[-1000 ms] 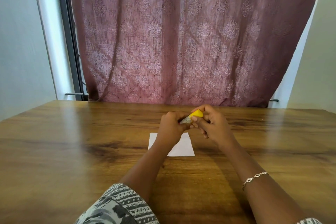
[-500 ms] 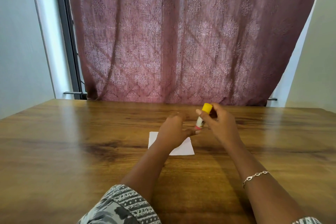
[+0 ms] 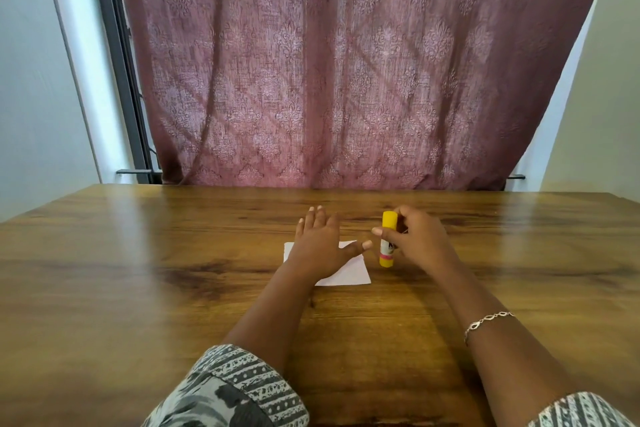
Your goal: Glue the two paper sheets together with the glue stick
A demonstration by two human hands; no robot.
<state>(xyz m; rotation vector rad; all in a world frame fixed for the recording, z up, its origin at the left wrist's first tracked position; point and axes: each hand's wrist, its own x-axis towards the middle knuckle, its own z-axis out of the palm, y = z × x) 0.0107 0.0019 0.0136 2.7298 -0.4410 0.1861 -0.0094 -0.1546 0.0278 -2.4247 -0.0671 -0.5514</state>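
Lowered upright beside the paper (image 3: 349, 272): capped yellow glue stick (image 3: 387, 243).

Glossy wooden table (image 3: 138, 270), matt white paper (image 3: 349, 274) (smooth plastic glue stick (image 3: 387, 243)).

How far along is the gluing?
Late, it seems. Only one white patch of paper shows, so the sheets may already be stacked; a seam cannot be made out. The left hand lies flat over it, while the right hand holds the capped glue stick upright beside it. Left: letting go of the stick.
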